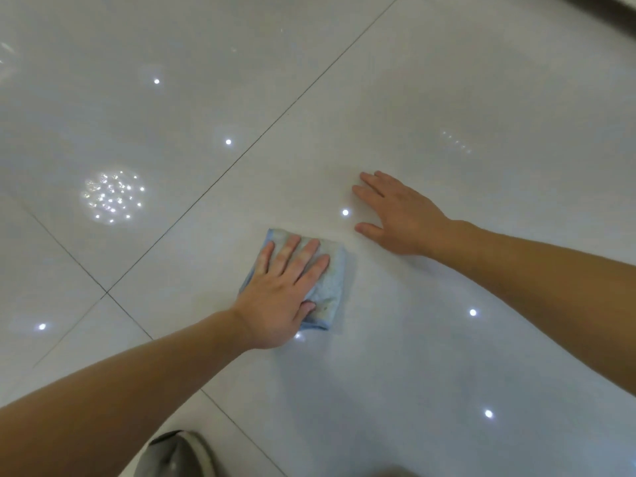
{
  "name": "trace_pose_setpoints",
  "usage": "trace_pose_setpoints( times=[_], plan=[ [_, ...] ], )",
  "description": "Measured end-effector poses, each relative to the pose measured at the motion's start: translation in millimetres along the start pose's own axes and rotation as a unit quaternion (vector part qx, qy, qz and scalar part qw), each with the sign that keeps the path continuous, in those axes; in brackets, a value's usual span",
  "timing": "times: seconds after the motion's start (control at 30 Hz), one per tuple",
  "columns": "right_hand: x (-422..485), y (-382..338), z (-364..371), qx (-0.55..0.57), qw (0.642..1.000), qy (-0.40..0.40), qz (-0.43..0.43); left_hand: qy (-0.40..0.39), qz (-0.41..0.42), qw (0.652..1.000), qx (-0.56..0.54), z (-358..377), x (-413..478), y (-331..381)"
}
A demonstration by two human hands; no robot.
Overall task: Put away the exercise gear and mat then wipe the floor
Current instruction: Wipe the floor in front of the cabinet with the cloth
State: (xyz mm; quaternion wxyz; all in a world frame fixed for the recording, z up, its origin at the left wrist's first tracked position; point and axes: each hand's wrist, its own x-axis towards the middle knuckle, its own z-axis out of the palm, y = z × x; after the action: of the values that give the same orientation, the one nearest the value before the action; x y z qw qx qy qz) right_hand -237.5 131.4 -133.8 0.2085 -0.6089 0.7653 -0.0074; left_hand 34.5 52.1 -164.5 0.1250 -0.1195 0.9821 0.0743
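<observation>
A folded light-blue cloth (332,285) lies flat on the glossy white tiled floor (447,98) near the middle of the view. My left hand (284,292) presses down on the cloth with straight, spread fingers and covers most of its left side. Just right of and beyond the cloth, my right hand (399,215) rests flat on the bare tile, fingers spread and holding nothing. No exercise gear or mat is in view.
Dark grout lines (220,177) cross the floor to the left of the cloth. Ceiling lights reflect as bright spots on the tiles. My knee in grey fabric (175,456) shows at the bottom edge.
</observation>
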Motion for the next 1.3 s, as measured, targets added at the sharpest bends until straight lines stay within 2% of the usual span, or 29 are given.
trace_pose_setpoints(
  times=[0.17, 0.43, 0.77, 1.1, 1.3],
  plan=[
    [-41.9, 22.7, -4.5, -0.001, 0.999, 0.015, 0.03, -0.01, 0.009, 1.0, 0.008, -0.6, 5.1, 12.2],
    [-130.9, 44.5, 29.3, 0.024, 0.995, 0.003, 0.095, -0.006, 0.076, 0.997, 0.026, -2.9, 29.6, 57.6],
    [-176.8, 55.4, 44.5, 0.044, 0.987, 0.025, 0.156, -0.017, 0.158, 0.987, 0.036, -2.5, 45.0, 102.2],
    [-249.3, 81.9, 54.7, 0.062, 0.966, 0.022, 0.251, -0.027, 0.213, 0.975, 0.051, -1.8, 53.0, 152.0],
    [-285.6, 92.5, 57.4, 0.09, 0.94, 0.035, 0.326, -0.031, 0.258, 0.964, 0.054, -1.7, 59.2, 173.7]
  ],
)
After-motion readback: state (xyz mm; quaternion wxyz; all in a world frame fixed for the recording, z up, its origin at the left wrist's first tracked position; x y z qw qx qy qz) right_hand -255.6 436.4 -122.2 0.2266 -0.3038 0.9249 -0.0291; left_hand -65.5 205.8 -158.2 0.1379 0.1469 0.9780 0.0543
